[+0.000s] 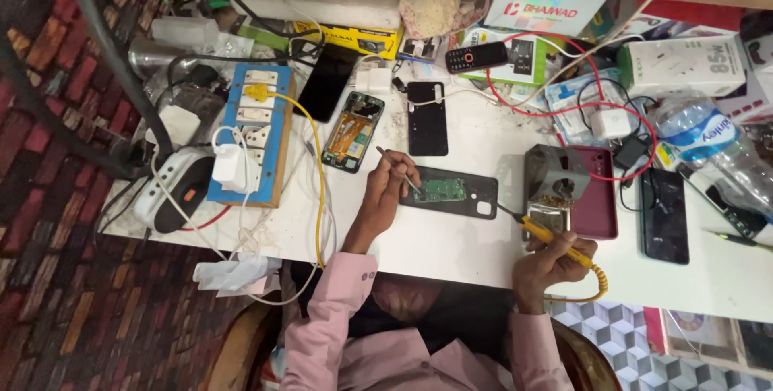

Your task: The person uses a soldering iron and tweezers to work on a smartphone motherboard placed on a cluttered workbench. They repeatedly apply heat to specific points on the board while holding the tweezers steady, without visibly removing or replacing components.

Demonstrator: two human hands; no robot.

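- phone (448,192) on the white bench (451,238), back cover off, green circuit board bared in a black frame, right in front of the person and between both hands.
- left hand (386,190) is closed round thin metal tweezers (397,169), tips angled down onto the board's left end.
- right hand (551,258) is wrapped tight on a yellow soldering iron (555,238) with a coiled yellow cord; its tip points toward the phone but sits apart from it, near the grey metal iron stand (555,177).
- looks like mid-repair to me: the opening-up is done, board work is underway, closing it back up is left.
- second stripped phone (353,132) lies further back, shiny orange and green insides, next to a glossy black slab phone (427,117).
- blue wooden switchboard (251,135) with white sockets at left, a red wire (564,109) looping at back, clear plastic bottle (708,145) at right.
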